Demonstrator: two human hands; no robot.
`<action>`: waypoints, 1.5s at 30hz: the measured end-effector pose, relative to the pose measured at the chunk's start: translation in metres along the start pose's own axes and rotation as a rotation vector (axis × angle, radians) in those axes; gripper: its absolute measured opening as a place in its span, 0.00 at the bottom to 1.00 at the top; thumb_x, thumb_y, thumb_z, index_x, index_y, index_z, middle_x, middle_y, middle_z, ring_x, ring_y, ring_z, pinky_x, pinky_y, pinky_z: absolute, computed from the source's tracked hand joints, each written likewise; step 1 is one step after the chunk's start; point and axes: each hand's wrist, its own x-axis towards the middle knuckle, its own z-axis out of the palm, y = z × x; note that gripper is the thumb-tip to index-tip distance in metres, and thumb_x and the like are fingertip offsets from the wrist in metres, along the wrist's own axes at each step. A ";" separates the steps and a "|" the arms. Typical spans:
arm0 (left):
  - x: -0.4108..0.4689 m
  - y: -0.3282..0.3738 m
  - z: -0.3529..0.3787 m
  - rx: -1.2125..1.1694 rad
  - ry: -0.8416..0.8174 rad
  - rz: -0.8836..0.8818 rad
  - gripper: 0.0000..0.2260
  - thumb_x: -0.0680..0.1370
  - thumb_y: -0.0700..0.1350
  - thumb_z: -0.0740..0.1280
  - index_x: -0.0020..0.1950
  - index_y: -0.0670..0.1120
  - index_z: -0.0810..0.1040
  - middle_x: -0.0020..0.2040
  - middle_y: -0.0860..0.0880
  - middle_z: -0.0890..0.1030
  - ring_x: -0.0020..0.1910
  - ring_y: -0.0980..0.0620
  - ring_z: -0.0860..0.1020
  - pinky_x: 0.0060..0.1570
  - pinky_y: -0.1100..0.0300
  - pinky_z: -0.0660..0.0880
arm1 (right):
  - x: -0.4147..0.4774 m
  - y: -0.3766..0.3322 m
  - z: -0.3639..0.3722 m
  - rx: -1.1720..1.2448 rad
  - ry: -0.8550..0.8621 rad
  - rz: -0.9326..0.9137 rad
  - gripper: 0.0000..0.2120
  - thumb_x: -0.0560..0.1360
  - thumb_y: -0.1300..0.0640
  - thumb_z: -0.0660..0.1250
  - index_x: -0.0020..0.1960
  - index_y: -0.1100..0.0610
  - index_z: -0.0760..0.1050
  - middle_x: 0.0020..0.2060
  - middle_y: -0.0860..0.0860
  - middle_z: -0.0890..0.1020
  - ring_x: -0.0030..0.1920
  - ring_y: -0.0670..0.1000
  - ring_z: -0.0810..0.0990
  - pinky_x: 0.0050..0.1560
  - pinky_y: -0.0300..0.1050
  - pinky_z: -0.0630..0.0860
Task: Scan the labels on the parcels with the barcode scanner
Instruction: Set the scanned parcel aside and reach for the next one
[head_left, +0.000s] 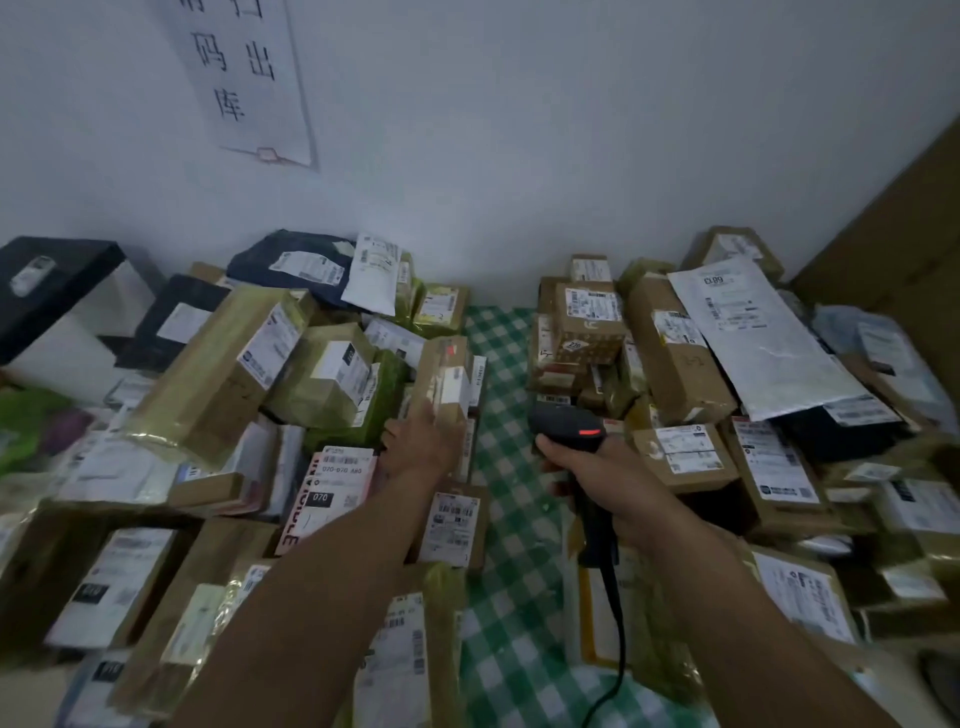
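My right hand (597, 475) grips a black barcode scanner (566, 423) by its handle, a red light glowing on its head, its cable trailing down toward the bottom edge. My left hand (423, 441) rests against a small upright cardboard parcel (447, 376) with a white label, at the inner edge of the left pile. I cannot tell whether the fingers close around it. Labelled parcels are heaped in a left pile (223, 384) and a right pile (691, 358).
A strip of green-and-white checked cloth (506, 525) runs between the two piles. A white wall with a paper sign (244, 73) stands behind. A large brown board (904, 228) leans at the right. Black and white boxes (57, 296) sit far left.
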 end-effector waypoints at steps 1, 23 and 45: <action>0.006 0.006 0.001 0.004 0.013 -0.002 0.29 0.78 0.69 0.60 0.73 0.55 0.68 0.66 0.38 0.67 0.64 0.37 0.69 0.61 0.43 0.68 | 0.003 -0.002 0.000 0.000 -0.001 0.011 0.09 0.78 0.50 0.74 0.57 0.50 0.81 0.45 0.51 0.86 0.35 0.47 0.84 0.33 0.41 0.76; -0.127 0.040 0.038 -0.354 -0.392 0.296 0.21 0.80 0.54 0.70 0.71 0.51 0.75 0.66 0.53 0.77 0.59 0.55 0.77 0.53 0.61 0.75 | -0.052 0.026 -0.054 0.273 0.103 -0.047 0.11 0.79 0.53 0.72 0.61 0.51 0.81 0.44 0.52 0.86 0.38 0.48 0.84 0.36 0.42 0.78; -0.212 0.077 0.082 -0.655 -0.675 0.039 0.34 0.73 0.49 0.77 0.77 0.54 0.68 0.63 0.47 0.80 0.55 0.49 0.81 0.51 0.52 0.81 | -0.093 0.099 -0.130 0.419 0.336 0.042 0.14 0.78 0.53 0.74 0.60 0.56 0.80 0.52 0.56 0.85 0.45 0.53 0.85 0.32 0.42 0.76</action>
